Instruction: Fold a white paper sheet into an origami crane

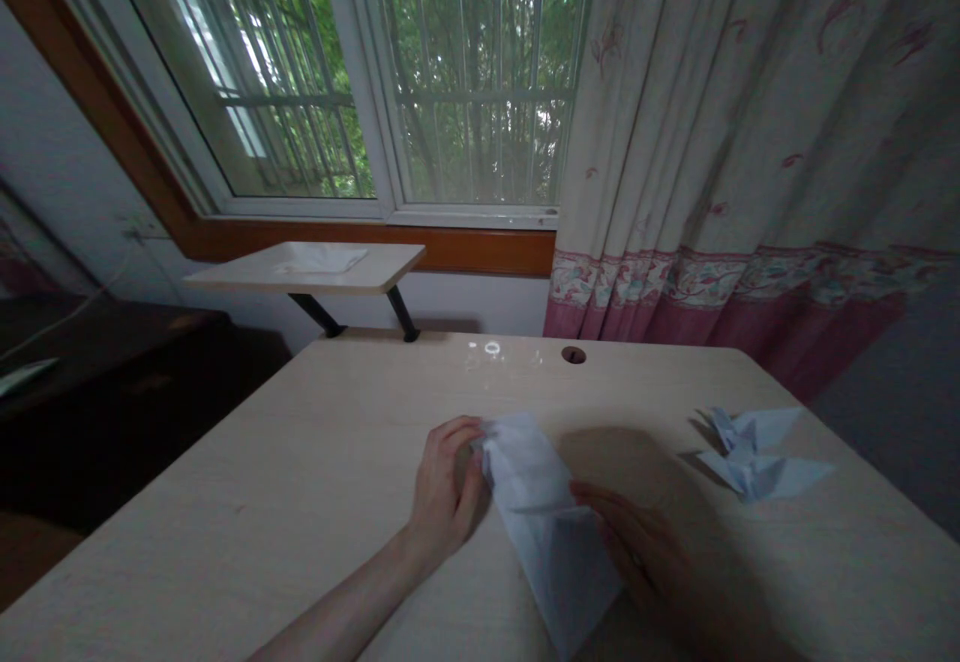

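A partly folded sheet of white paper (551,532) lies at a slant on the desk between my hands. My left hand (448,482) pinches the paper's upper left edge, thumb and fingers closed on it. At the right edge, my right hand (634,547) grips the paper near a crease, the thumb side in shadow. Two folded paper cranes (761,457) rest side by side on the desk, to the right of my right hand.
The pale wooden desk (330,452) has a round cable hole (574,355) at its back edge. A raised shelf (382,277) at the back left bears white paper (322,258). Behind stand a barred window (480,82) and a curtain (675,142). Dark furniture (150,372) is at left.
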The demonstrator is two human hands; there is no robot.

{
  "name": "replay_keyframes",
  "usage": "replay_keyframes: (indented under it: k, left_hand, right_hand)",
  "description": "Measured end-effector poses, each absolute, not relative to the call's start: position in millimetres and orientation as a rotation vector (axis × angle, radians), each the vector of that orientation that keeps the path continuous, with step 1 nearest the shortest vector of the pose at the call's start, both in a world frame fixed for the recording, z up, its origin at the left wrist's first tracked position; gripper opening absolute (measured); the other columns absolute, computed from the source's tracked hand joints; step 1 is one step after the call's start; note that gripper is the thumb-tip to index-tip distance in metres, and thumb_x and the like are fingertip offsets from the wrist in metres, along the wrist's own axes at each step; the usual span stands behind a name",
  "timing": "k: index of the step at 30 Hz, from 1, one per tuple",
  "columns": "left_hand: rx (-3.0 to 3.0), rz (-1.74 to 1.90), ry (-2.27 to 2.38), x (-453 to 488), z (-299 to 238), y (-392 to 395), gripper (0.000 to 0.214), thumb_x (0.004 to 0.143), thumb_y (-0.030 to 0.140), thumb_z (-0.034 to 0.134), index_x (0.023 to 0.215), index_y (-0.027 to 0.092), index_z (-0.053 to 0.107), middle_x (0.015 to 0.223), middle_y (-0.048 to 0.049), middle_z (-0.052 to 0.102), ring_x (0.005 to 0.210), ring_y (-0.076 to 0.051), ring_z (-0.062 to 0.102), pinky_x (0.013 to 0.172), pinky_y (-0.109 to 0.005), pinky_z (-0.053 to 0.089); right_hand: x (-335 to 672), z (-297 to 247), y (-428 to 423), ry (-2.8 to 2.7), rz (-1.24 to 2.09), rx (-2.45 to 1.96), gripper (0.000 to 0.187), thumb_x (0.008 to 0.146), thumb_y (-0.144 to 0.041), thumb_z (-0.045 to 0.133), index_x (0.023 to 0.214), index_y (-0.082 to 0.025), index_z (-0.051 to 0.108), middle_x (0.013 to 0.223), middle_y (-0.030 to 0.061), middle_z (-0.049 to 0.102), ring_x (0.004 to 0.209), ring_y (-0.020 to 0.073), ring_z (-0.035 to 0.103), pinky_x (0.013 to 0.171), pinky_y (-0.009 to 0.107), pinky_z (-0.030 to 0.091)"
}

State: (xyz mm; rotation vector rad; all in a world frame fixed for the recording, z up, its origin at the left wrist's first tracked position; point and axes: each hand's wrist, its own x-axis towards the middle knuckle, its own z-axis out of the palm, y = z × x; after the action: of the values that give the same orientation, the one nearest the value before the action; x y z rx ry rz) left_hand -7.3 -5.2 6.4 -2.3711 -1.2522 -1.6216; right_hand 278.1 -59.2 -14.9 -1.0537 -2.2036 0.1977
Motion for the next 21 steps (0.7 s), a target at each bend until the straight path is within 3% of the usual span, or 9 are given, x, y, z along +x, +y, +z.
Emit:
replay_keyframes:
  k: [4, 8, 11, 16, 21]
  left_hand:
    - [-2.395, -1.614, -1.259, -8, 5, -5, 0.032, 0.092, 0.011, 0.042, 0.121, 0.022, 0.049, 0.117, -0.0099, 0.057, 0.110, -0.024, 0.056, 0.093, -0.040, 0.051]
    - [-2.440, -1.587, -1.309, -8, 2, -3, 0.040, 0.085, 0.009, 0.041, 0.123, 0.021, 0.048, 0.121, -0.0119, 0.056, 0.114, -0.026, 0.056, 0.096, -0.045, 0.051]
    - [-2.604, -1.439, -1.392, -7, 0, 0, 0.045, 0.080, 0.007, 0.042, 0.123, 0.021, 0.049, 0.125, -0.0125, 0.057, 0.118, -0.026, 0.058, 0.099, -0.045, 0.052]
    - [-2.809, -0.970, -1.443, -4, -3, 3, 0.045, 0.090, 0.009, 0.043, 0.132, 0.021, 0.052, 0.147, -0.0097, 0.052, 0.135, -0.023, 0.051, 0.111, -0.042, 0.047]
    - [-2.817, -0.698, -1.354, -3, -3, 3, 0.038, 0.100, 0.021, 0.045, 0.137, 0.023, 0.054, 0.143, -0.0074, 0.058, 0.130, -0.024, 0.056, 0.117, -0.049, 0.039]
  right_hand:
    - [276, -15, -60, -2.057, 0.321, -1.147, 0.037, 0.101, -0.026, 0.041, 0.136, -0.030, 0.052, 0.127, 0.0066, 0.069, 0.115, 0.0221, 0.067, 0.095, 0.036, 0.057]
    - [273, 3, -58, -1.933, 0.425, -1.247, 0.031, 0.100, -0.030, 0.041, 0.128, -0.030, 0.055, 0.109, 0.0075, 0.072, 0.082, 0.0222, 0.072, 0.071, 0.034, 0.061]
    - [271, 15, -57, -1.931, 0.411, -1.255, 0.029, 0.097, -0.030, 0.046, 0.124, -0.029, 0.058, 0.090, 0.0062, 0.072, 0.073, 0.0241, 0.070, 0.065, 0.036, 0.059]
    - [267, 11, -54, -1.805, 0.296, -1.204, 0.031, 0.097, -0.030, 0.046, 0.127, -0.031, 0.052, 0.112, 0.0088, 0.070, 0.098, 0.0265, 0.070, 0.074, 0.037, 0.060]
    - [270, 1, -47, -1.780, 0.175, -1.266, 0.033, 0.096, -0.031, 0.048, 0.129, -0.028, 0.050, 0.129, 0.0103, 0.063, 0.119, 0.0286, 0.062, 0.093, 0.046, 0.056]
